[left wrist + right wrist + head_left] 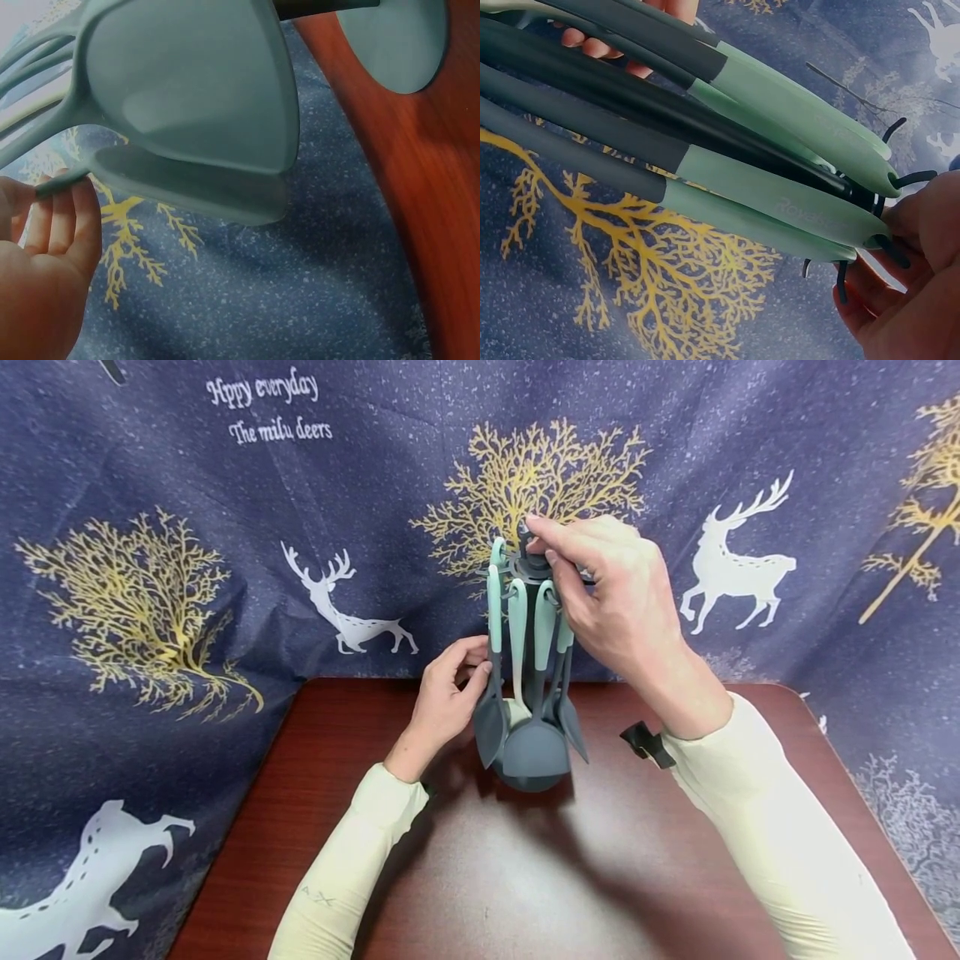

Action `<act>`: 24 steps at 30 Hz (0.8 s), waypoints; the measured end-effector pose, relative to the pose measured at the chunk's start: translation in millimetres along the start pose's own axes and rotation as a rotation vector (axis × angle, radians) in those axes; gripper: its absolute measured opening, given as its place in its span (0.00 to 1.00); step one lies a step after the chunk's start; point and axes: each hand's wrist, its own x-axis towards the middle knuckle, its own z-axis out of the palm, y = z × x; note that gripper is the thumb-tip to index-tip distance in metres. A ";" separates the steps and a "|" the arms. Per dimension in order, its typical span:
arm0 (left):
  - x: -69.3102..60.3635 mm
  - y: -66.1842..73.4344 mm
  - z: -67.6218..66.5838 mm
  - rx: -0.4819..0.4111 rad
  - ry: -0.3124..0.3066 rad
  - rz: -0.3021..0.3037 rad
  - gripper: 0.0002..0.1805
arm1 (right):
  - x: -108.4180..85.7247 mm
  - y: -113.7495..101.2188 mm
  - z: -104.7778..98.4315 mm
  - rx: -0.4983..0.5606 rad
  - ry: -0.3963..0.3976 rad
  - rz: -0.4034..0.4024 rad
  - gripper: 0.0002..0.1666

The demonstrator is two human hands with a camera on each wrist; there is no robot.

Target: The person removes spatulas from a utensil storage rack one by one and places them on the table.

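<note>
A dark utensil stand (530, 781) carries several kitchen utensils with mint-green handles and grey heads, hung from hooks at its top. A wide grey turner (536, 750) hangs at the front, with a pale-headed utensil (516, 712) behind it. My left hand (444, 693) is at the stand's left side; in the left wrist view its thumb and fingers pinch the thin shaft of a grey-headed utensil (195, 184). My right hand (626, 589) grips the dark top of the stand, above the hooks. In the right wrist view, mint handles (780, 206) hang beside the dark pole (727, 131).
The stand rests on a reddish-brown wooden table (487, 877), near its back edge. Behind the table hangs a dark blue cloth (390, 460) printed with white deer and golden trees. A black strap piece (647, 745) sits at the right sleeve cuff.
</note>
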 end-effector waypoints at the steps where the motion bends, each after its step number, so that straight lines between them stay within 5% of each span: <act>1: 0.0 2.6 0.0 0.000 0.002 -0.003 0.18 | 0.0 -0.1 0.0 0.001 0.001 -0.001 0.19; 11: -0.3 25.5 -4.8 0.005 0.017 0.020 0.17 | 0.0 -1.1 0.5 -0.002 0.006 0.005 0.20; 24: 1.3 -6.8 -9.3 -0.051 0.009 0.055 0.17 | 0.3 -1.5 1.1 -0.001 0.004 0.008 0.19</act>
